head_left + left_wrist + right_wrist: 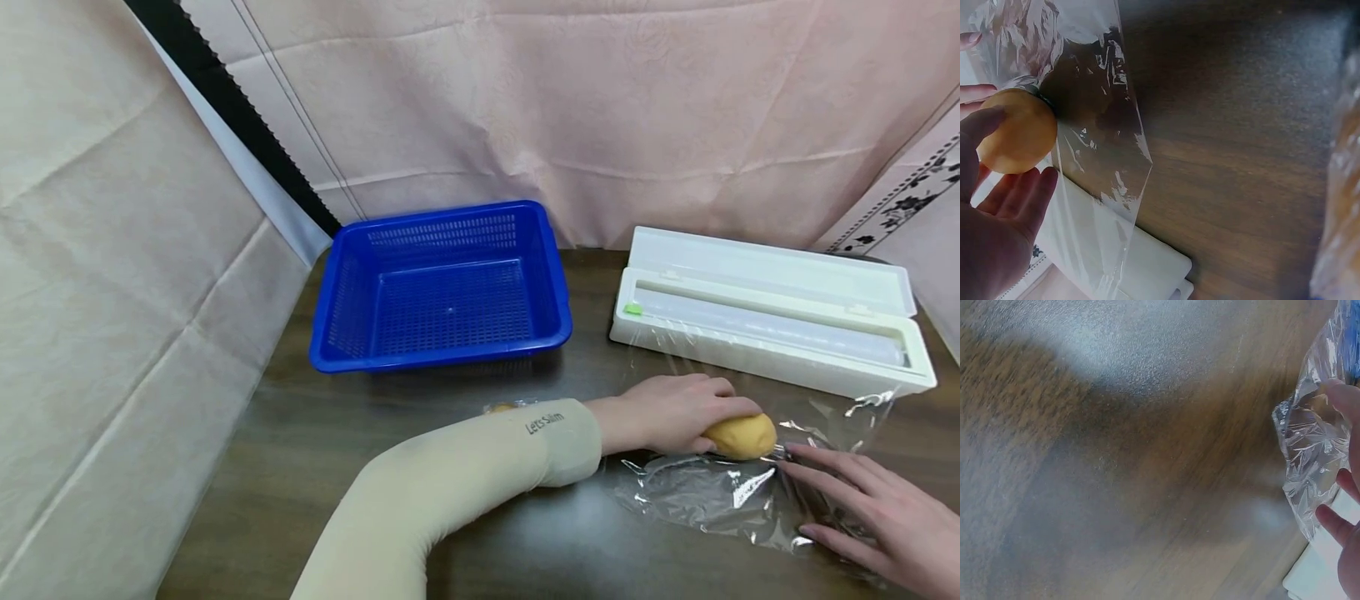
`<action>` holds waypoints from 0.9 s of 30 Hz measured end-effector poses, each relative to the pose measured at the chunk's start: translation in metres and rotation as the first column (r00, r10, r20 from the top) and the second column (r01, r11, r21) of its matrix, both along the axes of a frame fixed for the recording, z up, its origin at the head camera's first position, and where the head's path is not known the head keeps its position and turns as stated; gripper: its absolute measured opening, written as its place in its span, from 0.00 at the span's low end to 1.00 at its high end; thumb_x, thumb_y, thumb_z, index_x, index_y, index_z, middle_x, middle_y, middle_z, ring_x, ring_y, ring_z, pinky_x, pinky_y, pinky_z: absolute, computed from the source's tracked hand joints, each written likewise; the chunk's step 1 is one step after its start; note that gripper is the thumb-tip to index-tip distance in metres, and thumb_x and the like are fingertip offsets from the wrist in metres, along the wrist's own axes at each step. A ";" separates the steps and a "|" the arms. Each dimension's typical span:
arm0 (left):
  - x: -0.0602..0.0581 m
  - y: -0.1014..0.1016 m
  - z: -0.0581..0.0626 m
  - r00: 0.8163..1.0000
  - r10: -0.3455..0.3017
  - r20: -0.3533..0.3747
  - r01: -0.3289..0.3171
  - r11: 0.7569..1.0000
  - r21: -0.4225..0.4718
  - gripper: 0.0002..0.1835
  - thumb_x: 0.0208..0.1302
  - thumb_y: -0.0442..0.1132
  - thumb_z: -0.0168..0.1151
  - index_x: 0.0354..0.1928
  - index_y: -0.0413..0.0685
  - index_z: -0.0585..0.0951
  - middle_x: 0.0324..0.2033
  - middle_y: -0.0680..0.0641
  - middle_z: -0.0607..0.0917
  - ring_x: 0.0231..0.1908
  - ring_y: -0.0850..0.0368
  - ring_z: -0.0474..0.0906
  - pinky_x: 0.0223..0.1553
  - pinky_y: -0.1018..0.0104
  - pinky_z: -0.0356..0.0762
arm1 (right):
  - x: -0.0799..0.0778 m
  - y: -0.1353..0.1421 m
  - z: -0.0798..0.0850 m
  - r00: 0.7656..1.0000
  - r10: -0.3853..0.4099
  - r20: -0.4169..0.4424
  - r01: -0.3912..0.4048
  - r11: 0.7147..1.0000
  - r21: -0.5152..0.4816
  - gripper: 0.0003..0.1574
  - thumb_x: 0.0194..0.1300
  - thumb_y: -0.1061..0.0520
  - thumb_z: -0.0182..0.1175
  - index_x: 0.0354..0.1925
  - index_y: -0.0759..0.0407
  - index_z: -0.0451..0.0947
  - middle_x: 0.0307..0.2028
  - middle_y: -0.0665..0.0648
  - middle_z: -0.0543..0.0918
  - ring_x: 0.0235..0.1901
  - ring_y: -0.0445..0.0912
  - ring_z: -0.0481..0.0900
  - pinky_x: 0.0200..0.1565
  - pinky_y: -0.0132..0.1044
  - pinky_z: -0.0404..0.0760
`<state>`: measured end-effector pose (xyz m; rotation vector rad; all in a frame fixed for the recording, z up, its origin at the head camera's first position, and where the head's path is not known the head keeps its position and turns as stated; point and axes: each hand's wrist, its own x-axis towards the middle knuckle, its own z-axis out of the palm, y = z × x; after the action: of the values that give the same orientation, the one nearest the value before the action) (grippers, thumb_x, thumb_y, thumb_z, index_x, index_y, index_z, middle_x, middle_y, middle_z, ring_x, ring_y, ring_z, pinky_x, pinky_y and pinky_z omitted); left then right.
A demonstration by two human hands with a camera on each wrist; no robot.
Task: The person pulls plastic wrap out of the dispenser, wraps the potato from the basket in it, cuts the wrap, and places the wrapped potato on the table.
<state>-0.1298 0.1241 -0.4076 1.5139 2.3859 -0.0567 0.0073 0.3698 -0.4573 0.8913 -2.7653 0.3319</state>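
Note:
My left hand (678,412) grips a smooth, yellow, rounded potato (742,437), thumb on one side and fingers on the other. Beneath and around the potato lies a crumpled sheet of clear plastic wrap (720,492). In the left wrist view the potato (1019,131) sits against the gathered wrap. To its right, my right hand (873,508) has its fingers spread and fairly straight, fingertips at the wrap's bunched part. The right wrist view shows the wrap (1310,447) beside the right hand's fingers (1335,525).
Behind the hands stands a white wrap dispenser (765,362), lid raised, a roll (765,325) inside. A blue plastic basket (442,362) is at the back left of the dark wooden table (247,500). Partly hidden behind the left sleeve is a small wrapped yellowish item (501,407).

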 end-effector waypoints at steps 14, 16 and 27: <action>0.001 -0.003 -0.001 0.997 -0.071 0.019 0.070 0.997 0.040 0.35 0.66 0.56 0.57 0.72 0.76 0.54 0.66 0.65 0.63 0.64 0.71 0.59 0.59 0.75 0.64 | 0.002 0.004 -0.004 1.000 0.029 0.013 -0.029 0.999 0.035 0.45 0.46 0.30 0.68 0.60 0.46 0.76 0.59 0.55 0.74 0.66 0.29 0.51 0.64 0.18 0.37; 0.001 -0.003 -0.001 0.997 -0.073 0.014 0.072 0.997 0.041 0.36 0.66 0.57 0.57 0.72 0.76 0.54 0.66 0.65 0.63 0.64 0.71 0.59 0.58 0.75 0.65 | 0.002 0.004 -0.003 0.999 0.033 0.011 -0.034 0.999 0.031 0.45 0.47 0.29 0.67 0.60 0.47 0.76 0.59 0.55 0.74 0.67 0.30 0.50 0.65 0.19 0.38; 0.000 -0.006 -0.005 0.997 -0.073 -0.019 0.074 0.996 0.056 0.41 0.65 0.59 0.57 0.74 0.76 0.48 0.71 0.64 0.55 0.67 0.68 0.56 0.59 0.74 0.65 | 0.001 0.005 0.000 0.998 0.034 -0.058 -0.035 0.999 -0.027 0.43 0.59 0.23 0.52 0.55 0.53 0.80 0.62 0.62 0.72 0.71 0.43 0.53 0.68 0.25 0.39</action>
<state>-0.1301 0.1181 -0.4123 1.6336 2.3628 -0.0186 0.0084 0.3745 -0.4574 0.9280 -2.6886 0.3438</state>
